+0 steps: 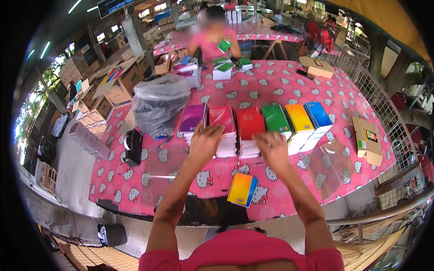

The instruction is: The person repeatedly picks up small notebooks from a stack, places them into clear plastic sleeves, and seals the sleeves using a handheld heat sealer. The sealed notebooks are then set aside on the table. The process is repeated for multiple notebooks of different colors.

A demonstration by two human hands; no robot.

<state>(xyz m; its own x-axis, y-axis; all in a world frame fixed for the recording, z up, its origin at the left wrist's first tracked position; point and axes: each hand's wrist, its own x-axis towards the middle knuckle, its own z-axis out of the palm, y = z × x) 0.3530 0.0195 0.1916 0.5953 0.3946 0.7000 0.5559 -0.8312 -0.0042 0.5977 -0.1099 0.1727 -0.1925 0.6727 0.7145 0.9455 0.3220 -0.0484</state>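
A row of notebook stacks stands across the pink table: purple, crimson, red, green, yellow and blue. My left hand rests at the near edge of the crimson stack, its fingers stretched over the top cover. At the near right corner of the red stack is my right hand, its fingers bent and smeared by motion. I cannot make out anything in it. Close to the table's front edge lies a yellow notebook overlapping a blue one.
Left of the stacks are a grey plastic bag and a black tape dispenser. Clear plastic sheets and an opened carton lie to the right. Across the table, a person holds a green notebook.
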